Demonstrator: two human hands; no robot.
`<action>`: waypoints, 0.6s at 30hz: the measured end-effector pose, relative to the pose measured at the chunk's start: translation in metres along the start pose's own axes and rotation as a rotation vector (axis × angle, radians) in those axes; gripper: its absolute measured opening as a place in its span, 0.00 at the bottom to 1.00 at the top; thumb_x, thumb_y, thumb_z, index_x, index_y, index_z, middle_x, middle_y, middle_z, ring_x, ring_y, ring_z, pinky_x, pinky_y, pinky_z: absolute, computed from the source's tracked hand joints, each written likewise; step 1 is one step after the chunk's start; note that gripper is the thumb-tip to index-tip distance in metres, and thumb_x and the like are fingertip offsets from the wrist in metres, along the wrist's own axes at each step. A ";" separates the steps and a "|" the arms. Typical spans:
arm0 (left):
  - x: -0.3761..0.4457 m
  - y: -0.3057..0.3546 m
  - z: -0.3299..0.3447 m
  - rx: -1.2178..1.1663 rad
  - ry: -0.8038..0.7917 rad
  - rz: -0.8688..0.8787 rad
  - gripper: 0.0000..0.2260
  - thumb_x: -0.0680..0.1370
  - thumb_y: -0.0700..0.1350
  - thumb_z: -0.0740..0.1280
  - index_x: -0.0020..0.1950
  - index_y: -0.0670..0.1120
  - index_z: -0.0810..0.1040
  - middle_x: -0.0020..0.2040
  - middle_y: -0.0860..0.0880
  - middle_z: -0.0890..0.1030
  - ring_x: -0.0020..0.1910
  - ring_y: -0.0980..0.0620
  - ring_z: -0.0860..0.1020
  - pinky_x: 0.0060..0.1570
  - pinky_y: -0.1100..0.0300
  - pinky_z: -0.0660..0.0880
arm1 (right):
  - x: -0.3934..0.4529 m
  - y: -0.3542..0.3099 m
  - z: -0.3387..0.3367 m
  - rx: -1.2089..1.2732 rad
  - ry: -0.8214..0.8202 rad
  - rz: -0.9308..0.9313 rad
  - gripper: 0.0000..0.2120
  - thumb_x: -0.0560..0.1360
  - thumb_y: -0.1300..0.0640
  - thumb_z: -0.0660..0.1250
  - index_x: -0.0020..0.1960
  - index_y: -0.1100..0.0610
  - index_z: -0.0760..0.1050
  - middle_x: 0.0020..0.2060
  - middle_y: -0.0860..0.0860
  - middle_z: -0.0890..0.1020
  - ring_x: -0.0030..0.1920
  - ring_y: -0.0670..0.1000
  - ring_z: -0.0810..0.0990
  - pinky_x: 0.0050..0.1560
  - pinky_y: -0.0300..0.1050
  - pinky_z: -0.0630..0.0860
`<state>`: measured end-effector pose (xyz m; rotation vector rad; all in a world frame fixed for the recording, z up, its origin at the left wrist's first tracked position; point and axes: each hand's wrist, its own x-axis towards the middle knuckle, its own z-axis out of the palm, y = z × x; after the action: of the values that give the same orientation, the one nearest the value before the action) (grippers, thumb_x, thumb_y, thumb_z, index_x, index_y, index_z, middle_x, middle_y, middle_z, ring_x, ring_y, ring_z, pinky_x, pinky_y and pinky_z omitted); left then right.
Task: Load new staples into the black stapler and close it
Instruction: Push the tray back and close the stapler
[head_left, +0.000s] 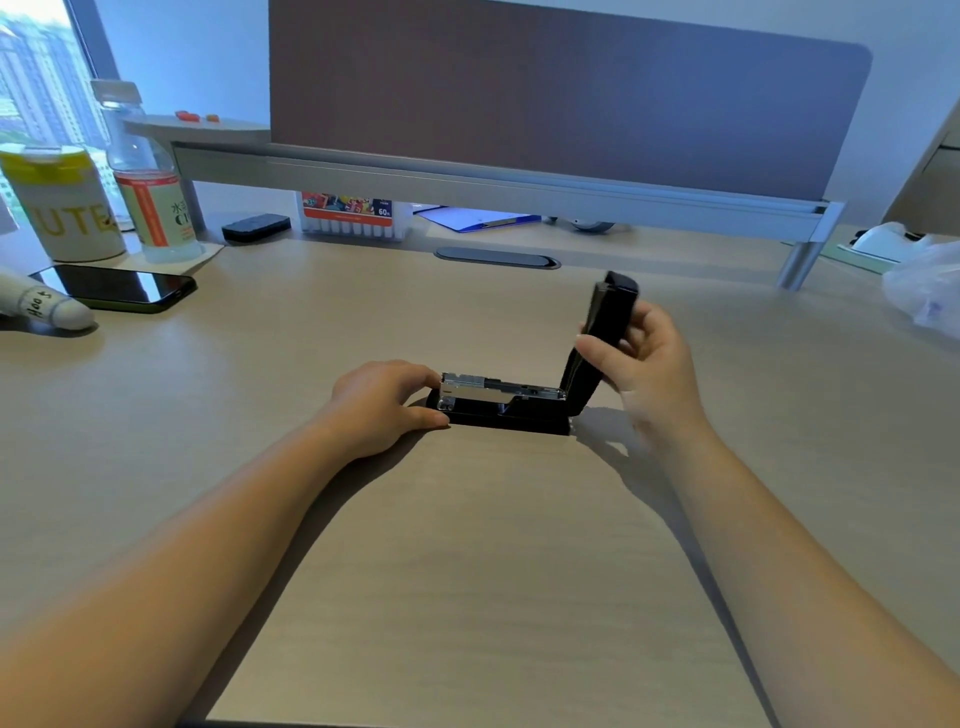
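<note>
The black stapler (511, 415) lies on the wooden desk (467, 545) at mid-frame, its base flat and its nose pointing left. Its silver staple channel (493, 388) is exposed. The black top cover (608, 322) is swung up almost upright at the right end. My right hand (644, 358) grips that raised cover between thumb and fingers. My left hand (384, 402) pinches the nose end of the stapler and holds it down on the desk. I cannot tell whether staples lie in the channel. No loose staple strip is in view.
A black phone (119, 286), a yellow-lidded cup (62, 208) and a water bottle (148, 176) stand at the back left. A marker box (353, 215) and a black eraser (257, 226) sit under the raised shelf (493, 182). A plastic bag (924, 291) lies at the right edge.
</note>
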<state>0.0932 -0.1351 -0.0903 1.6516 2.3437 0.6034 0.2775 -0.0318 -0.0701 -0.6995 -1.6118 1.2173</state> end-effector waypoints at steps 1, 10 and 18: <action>0.001 -0.001 0.001 -0.001 0.002 0.007 0.18 0.72 0.50 0.66 0.61 0.49 0.73 0.62 0.47 0.77 0.62 0.46 0.71 0.61 0.46 0.70 | -0.001 0.002 0.007 -0.062 -0.031 -0.031 0.14 0.69 0.67 0.67 0.51 0.55 0.71 0.41 0.48 0.76 0.41 0.46 0.76 0.46 0.36 0.77; 0.009 -0.005 0.005 -0.021 0.001 0.043 0.17 0.71 0.51 0.67 0.59 0.51 0.74 0.60 0.47 0.78 0.61 0.46 0.71 0.62 0.45 0.67 | -0.004 0.008 0.040 -0.661 -0.354 -0.236 0.22 0.71 0.59 0.66 0.64 0.54 0.69 0.55 0.58 0.78 0.55 0.57 0.74 0.58 0.51 0.70; 0.005 -0.005 0.006 -0.221 0.030 0.049 0.22 0.71 0.52 0.66 0.64 0.50 0.69 0.64 0.48 0.75 0.65 0.48 0.70 0.67 0.46 0.65 | -0.008 0.011 0.027 -0.727 -0.380 -0.094 0.27 0.69 0.57 0.69 0.66 0.55 0.64 0.62 0.55 0.74 0.60 0.53 0.72 0.60 0.47 0.69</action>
<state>0.0893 -0.1303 -0.0973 1.6140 2.1707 0.8676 0.2543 -0.0452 -0.0843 -0.8489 -2.4190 0.6967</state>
